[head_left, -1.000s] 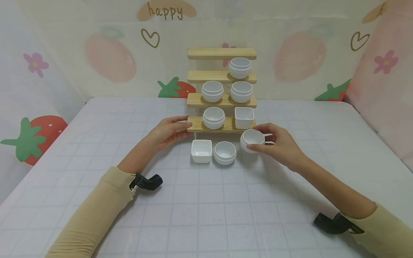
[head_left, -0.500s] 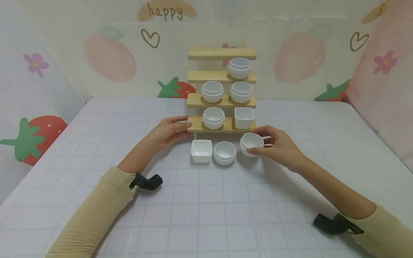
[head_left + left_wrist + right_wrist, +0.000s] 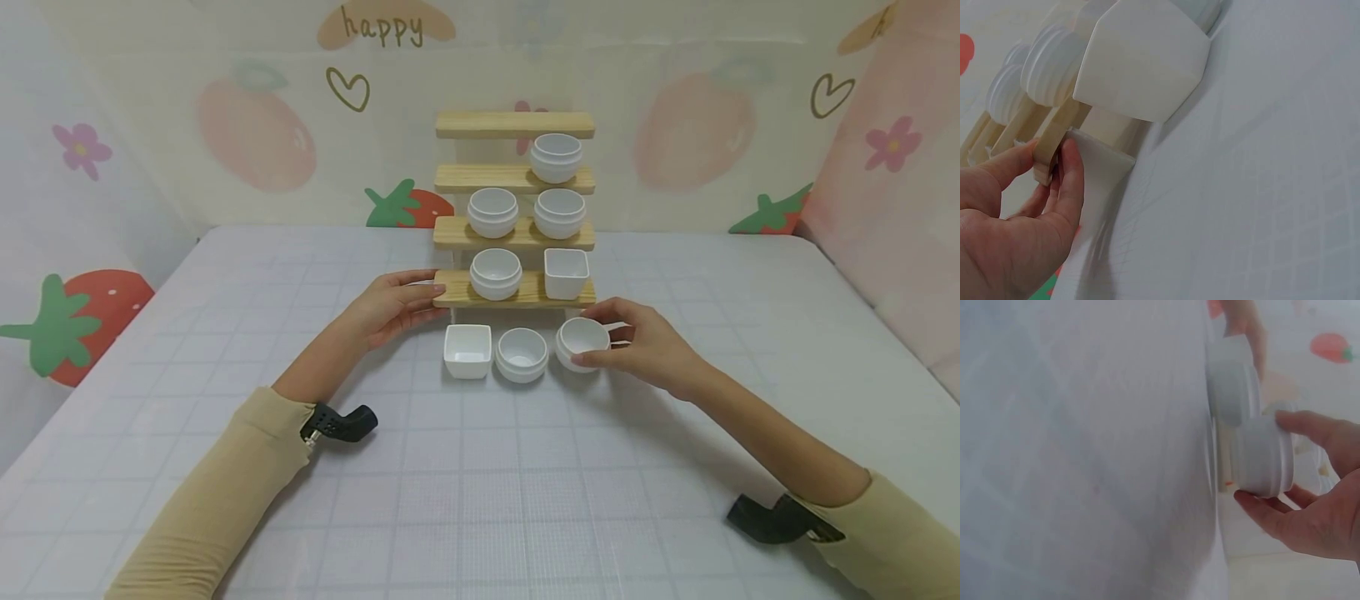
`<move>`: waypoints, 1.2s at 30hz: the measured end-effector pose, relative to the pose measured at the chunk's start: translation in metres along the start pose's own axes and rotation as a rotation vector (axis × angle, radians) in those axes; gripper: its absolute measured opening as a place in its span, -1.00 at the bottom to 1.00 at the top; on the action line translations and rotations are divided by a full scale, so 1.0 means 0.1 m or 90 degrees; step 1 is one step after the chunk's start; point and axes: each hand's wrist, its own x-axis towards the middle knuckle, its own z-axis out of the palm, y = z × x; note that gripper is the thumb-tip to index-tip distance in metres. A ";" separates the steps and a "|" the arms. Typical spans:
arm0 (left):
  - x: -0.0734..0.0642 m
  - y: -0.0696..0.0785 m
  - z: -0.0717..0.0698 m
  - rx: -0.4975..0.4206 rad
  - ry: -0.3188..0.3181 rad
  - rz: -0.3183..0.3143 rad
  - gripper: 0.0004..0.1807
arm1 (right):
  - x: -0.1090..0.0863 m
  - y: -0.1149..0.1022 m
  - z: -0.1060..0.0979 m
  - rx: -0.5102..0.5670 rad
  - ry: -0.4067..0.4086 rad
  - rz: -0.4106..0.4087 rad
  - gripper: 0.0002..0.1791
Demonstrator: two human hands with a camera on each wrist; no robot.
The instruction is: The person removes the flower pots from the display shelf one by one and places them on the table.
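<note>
My left hand [image 3: 397, 308] pinches the left end of the lowest board of a stepped wooden display shelf [image 3: 450, 289], thumb above and fingers below in the left wrist view. My right hand [image 3: 648, 346] holds a round white bowl [image 3: 581, 343] by its sides. In the right wrist view that bowl [image 3: 1263, 456] hangs upright with a small gap above the tabletop. Just left of it on the table stand another round white bowl [image 3: 521, 354] and a square white bowl [image 3: 468, 352], side by side in front of the shelf.
On the lowest board sit a round bowl [image 3: 496, 273] and a square bowl [image 3: 566, 273]. Higher boards carry two round bowls, then one round bowl [image 3: 556, 158] at the right. A printed backdrop [image 3: 480, 83] stands behind the white gridded table [image 3: 480, 500].
My right hand has lowered the round bowl toward the table, down and slightly to the left, beside the other round bowl. My left hand stays on the shelf board.
</note>
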 end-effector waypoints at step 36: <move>-0.01 0.01 0.01 0.001 0.000 0.001 -0.34 | -0.01 0.03 0.02 -0.015 -0.064 0.023 -0.35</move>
